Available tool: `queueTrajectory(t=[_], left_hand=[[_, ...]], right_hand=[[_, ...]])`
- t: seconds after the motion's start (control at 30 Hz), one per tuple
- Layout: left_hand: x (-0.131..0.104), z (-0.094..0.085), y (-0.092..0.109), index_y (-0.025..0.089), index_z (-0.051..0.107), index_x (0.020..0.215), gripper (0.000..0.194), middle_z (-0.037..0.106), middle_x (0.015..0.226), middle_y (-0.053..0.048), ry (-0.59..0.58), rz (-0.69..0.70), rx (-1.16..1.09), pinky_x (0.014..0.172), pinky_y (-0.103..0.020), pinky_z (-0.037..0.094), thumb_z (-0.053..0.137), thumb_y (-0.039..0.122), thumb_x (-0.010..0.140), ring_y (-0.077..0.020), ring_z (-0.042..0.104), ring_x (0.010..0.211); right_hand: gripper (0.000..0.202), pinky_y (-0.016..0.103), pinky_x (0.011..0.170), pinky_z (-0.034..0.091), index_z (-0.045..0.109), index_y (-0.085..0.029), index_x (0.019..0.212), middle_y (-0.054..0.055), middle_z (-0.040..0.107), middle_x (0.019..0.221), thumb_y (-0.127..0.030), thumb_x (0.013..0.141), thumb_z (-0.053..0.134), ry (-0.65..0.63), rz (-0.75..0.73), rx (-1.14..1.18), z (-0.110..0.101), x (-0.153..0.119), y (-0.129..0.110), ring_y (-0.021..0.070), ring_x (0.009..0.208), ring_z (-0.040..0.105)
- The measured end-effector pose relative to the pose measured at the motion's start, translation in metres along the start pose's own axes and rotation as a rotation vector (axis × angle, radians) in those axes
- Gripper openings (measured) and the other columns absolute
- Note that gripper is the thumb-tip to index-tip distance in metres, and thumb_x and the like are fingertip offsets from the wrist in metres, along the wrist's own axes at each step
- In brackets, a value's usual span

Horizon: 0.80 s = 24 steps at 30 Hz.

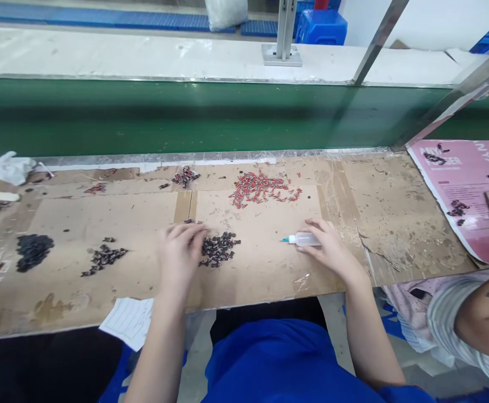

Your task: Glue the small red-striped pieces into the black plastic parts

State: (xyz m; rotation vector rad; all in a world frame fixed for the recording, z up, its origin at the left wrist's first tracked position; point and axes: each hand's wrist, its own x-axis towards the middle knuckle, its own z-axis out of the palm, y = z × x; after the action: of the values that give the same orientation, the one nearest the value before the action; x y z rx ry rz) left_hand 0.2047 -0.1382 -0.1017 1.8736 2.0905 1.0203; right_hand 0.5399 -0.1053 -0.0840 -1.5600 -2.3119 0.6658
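My right hand (330, 246) is closed round a small clear squeeze bottle (307, 239) with a white cap and a thin blue needle tip. The bottle lies low over the cardboard, its tip pointing left. My left hand (180, 249) is at the left edge of a pile of small dark parts (220, 248). Its fingers are curled together, slightly blurred, and what they pinch is hidden. Beyond both hands a spread of small red parts with dark ends (257, 187) lies on the cardboard sheet (269, 268).
Left of my left hand are a small dark cluster (104, 258) and a black heap (34, 252). A paper slip (130, 322) overhangs the front edge. A green belt (164, 117) runs behind. Another person's arm (485, 313) is at the right, near a pink sheet (450, 184).
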Motion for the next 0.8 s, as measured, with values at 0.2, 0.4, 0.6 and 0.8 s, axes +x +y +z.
queueTrajectory(t=[0.2,0.4,0.6,0.8], left_hand=[[-0.005,0.033,0.034,0.029,0.072,0.072,0.018,0.075,0.088,-0.008,-0.251,0.115,0.018,0.092,-0.051,0.031,0.060,0.024,0.083,-0.0316,0.055,0.102],[-0.008,0.038,0.041,0.027,0.070,0.071,0.018,0.074,0.087,-0.007,-0.356,0.105,0.016,0.089,-0.047,0.031,0.060,0.022,0.085,-0.0295,0.055,0.099],[-0.022,0.052,0.066,0.028,0.074,0.082,0.017,0.074,0.091,-0.004,-0.450,0.120,-0.063,0.088,-0.043,0.033,0.059,0.025,0.089,-0.0255,0.057,0.096],[-0.029,0.056,0.059,0.031,0.077,0.092,0.015,0.074,0.102,-0.005,-0.312,0.039,-0.086,0.086,-0.042,0.036,0.063,0.031,0.088,-0.0256,0.059,0.100]], right_hand=[[0.034,0.043,0.085,0.052,0.065,-0.021,0.105,0.009,0.070,0.105,-0.043,0.079,0.071,0.147,0.156,0.353,0.002,-0.009,-0.003,0.0251,0.097,0.065],[0.039,0.033,0.065,0.052,0.065,-0.022,0.096,0.004,0.073,0.084,-0.049,0.070,0.074,0.299,0.266,0.812,0.016,-0.015,-0.018,0.0202,0.073,0.067],[0.032,0.023,0.044,0.037,0.060,-0.020,0.080,-0.003,0.061,0.060,-0.042,0.063,0.077,0.350,0.337,1.234,0.035,-0.008,-0.033,0.0104,0.048,0.049],[0.026,0.024,0.045,0.037,0.065,-0.018,0.066,0.000,0.061,0.059,-0.042,0.064,0.075,0.462,0.418,1.314,0.048,0.000,-0.045,0.0107,0.049,0.047]])
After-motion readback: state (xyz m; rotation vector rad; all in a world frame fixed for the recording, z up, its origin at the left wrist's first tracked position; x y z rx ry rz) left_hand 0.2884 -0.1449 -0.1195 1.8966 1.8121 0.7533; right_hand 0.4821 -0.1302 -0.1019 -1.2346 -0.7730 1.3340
